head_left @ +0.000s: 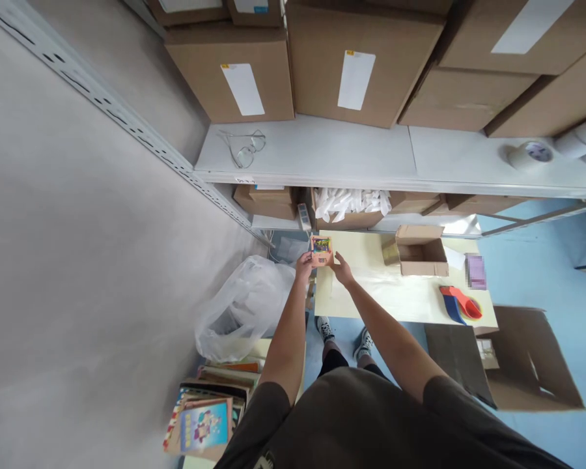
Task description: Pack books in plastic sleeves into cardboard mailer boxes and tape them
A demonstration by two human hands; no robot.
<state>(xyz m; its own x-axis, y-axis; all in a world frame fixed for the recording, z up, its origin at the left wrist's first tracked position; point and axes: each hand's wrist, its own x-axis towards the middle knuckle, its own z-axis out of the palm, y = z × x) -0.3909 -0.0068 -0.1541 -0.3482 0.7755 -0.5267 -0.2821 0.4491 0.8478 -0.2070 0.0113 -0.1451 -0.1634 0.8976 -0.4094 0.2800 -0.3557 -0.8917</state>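
Note:
Both my hands are over the left end of the pale yellow table (356, 286). Between them is a small, flat orange-pink item (321, 259) with a dark, colourful picture on its upper part; whether it is a book or a box I cannot tell. My left hand (303, 266) grips its left edge. At the lower right corner, my right hand (342, 269) has its fingers closed on the edge, thumb uppermost. Farther right on the same table stands an open cardboard box (424, 268) with a roll of tape (390, 251) against its left side.
A red and blue tape dispenser (461, 305) and a purple pack (476, 271) lie at the table's right end. Below is a large open carton (532, 365). Left are a white plastic bag (249, 306) and stacked books (205, 423). Shelving (312, 146) with glasses (247, 151) stands ahead.

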